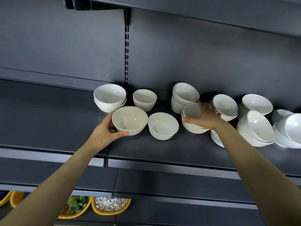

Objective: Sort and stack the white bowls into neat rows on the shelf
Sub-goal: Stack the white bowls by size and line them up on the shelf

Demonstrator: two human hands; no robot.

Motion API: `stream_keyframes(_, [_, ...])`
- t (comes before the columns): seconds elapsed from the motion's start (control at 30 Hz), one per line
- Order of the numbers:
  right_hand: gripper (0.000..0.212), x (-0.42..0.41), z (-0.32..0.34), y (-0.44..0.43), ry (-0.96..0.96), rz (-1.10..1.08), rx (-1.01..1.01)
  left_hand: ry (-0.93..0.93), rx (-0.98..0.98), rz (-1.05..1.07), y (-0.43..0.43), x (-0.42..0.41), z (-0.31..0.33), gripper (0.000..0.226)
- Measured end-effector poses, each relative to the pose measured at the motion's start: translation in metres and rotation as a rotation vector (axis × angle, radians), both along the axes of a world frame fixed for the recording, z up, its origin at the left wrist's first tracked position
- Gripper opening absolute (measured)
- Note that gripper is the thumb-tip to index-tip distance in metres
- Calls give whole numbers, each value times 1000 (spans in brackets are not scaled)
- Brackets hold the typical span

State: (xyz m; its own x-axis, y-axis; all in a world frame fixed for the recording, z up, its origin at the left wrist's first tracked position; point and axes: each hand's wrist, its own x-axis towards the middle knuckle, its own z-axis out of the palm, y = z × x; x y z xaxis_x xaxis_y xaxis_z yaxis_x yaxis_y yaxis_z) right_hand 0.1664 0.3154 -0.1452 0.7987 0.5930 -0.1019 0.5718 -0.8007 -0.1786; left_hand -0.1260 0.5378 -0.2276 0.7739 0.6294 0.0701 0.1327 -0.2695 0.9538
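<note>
left hand (103, 132) grips bowl (130, 120) from left | right hand (206, 116) apparently clasps stack (196, 130)

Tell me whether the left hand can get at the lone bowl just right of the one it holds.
Probably not yet: the left hand is full, gripping a bowl. The lone bowl itself stands uncovered, with bare shelf in front.

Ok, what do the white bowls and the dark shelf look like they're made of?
The white bowls: likely glazed ceramic or porcelain, glossy, with soft highlights inside; melamine can't be ruled out. The shelf: looks like painted or powder-coated metal, matte dark grey, with a slotted upright behind it.
</note>
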Motion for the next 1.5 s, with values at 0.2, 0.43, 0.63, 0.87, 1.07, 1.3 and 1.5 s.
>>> stream_keyframes(0.2, [122,-4,12,0,53,29,35,8,4,14,0,2,0,87])
stream_keyframes(0.43, [111,-17,37,1,-33,80,146,15,15,2,0,1,0,88])
stream_keyframes(0.63, [106,-58,74,37,10,277,214,61,117,-29,9,-15,10,84])
stream_keyframes(0.87, [112,-109,77,146,44,458,225,92,113,-59,29,-29,10,93])
stream_keyframes(1.07, [115,-137,71,227,118,550,211,148,114,-62,37,-30,8,101])
stream_keyframes(1.3, [119,-151,48,262,50,581,72,149,150,-74,39,-31,8,98])
stream_keyframes(1.5, [118,-143,32,265,33,526,73,145,157,-86,41,-33,7,94])
